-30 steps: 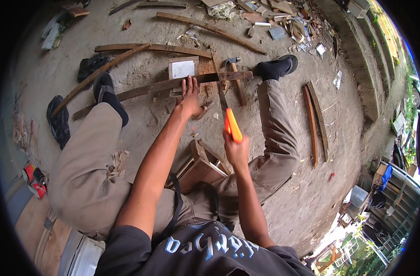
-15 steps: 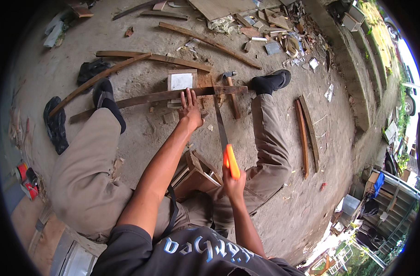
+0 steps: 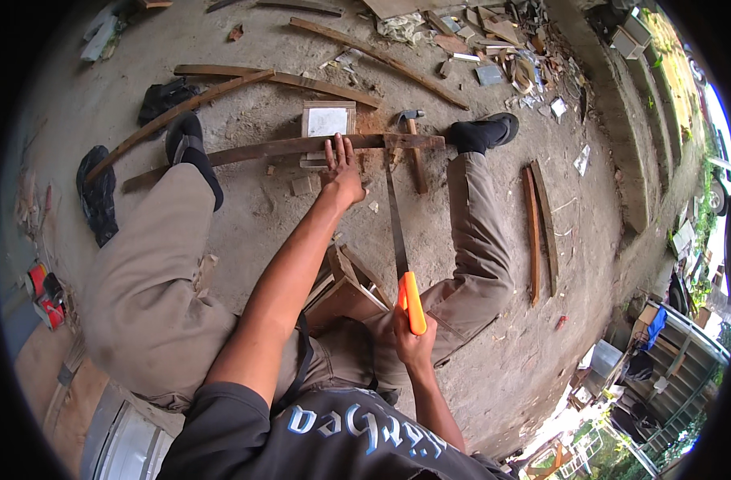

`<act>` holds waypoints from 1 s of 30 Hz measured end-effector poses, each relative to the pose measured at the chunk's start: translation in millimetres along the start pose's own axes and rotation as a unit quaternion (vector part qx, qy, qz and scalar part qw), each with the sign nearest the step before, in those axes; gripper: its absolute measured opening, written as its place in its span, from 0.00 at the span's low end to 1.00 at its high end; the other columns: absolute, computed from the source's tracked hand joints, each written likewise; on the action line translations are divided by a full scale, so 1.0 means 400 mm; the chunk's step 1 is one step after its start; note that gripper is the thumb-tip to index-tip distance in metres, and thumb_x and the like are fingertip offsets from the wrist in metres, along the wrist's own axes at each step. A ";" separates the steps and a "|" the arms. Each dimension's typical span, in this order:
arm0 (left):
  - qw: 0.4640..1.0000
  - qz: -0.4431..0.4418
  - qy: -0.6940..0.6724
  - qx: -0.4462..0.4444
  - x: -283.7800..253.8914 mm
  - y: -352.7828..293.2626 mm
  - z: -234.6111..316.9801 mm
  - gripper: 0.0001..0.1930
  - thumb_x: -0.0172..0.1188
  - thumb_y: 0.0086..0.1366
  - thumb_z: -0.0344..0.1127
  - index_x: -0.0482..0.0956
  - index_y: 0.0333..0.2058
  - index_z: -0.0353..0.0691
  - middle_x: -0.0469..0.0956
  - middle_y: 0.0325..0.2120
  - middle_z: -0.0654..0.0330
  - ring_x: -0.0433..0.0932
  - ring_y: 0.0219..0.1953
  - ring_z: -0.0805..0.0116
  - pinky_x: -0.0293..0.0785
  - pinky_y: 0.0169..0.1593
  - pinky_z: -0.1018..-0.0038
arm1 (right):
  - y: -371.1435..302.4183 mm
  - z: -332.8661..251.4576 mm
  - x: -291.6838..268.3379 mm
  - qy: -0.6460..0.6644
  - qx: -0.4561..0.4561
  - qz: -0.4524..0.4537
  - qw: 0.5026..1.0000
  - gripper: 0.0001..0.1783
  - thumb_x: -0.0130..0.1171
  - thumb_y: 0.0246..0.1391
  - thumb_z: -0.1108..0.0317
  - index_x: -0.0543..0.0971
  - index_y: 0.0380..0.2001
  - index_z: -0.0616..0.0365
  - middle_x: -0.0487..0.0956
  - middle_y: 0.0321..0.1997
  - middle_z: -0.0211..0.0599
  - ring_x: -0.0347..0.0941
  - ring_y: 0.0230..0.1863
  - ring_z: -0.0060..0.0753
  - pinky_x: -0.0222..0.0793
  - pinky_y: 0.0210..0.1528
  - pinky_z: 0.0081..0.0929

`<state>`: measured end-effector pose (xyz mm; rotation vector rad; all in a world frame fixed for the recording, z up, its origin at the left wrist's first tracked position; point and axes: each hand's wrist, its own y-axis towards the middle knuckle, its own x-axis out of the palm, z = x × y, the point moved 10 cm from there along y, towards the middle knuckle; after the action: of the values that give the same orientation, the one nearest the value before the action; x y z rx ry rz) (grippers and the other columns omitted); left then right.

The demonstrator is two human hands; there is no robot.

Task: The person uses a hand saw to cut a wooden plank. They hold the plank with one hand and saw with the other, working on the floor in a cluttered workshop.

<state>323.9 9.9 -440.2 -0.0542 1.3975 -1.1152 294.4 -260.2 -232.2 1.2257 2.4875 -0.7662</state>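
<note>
A long dark wooden plank (image 3: pixel 285 147) lies crosswise in front of me, its middle over a small wooden block with a white top (image 3: pixel 328 122). My left hand (image 3: pixel 345 174) presses on the plank with its fingers stretched out, just left of the cut. In my right hand (image 3: pixel 414 334) is the orange handle of a handsaw (image 3: pixel 397 220). The saw's blade runs away from me, its far end at the plank's near edge. A hammer (image 3: pixel 415 152) with a wooden handle lies partly beneath the plank, to the right of the blade.
Several loose wooden strips (image 3: pixel 381 62) lie farther off, and a pair (image 3: pixel 532 232) rests at the right. Scrap and rubbish (image 3: pixel 517 68) pile up at the far right beside concrete steps (image 3: pixel 605 120). Black plastic bags (image 3: pixel 101 196) sit at the left. Between my legs stands a wooden stool (image 3: pixel 345 292).
My right hand has pulled the saw back toward me, so less of its blade reaches over the plank. My left hand stays on the plank. The whole view has shifted slightly.
</note>
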 end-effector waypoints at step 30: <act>0.990 -0.042 -0.091 0.100 0.002 0.023 -0.032 0.70 0.71 0.46 0.59 0.26 0.67 0.28 0.22 0.68 0.34 0.20 0.70 0.34 0.34 0.72 0.53 | 0.144 0.035 0.092 -0.020 0.006 -0.019 1.000 0.18 0.63 0.56 0.64 0.73 0.19 0.66 0.66 0.12 0.42 0.59 0.18 0.21 0.57 0.21 0.33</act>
<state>319.0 21.1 -449.8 -0.0703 1.1257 -1.2832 317.7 -214.8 -279.9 1.1591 2.4841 -0.8069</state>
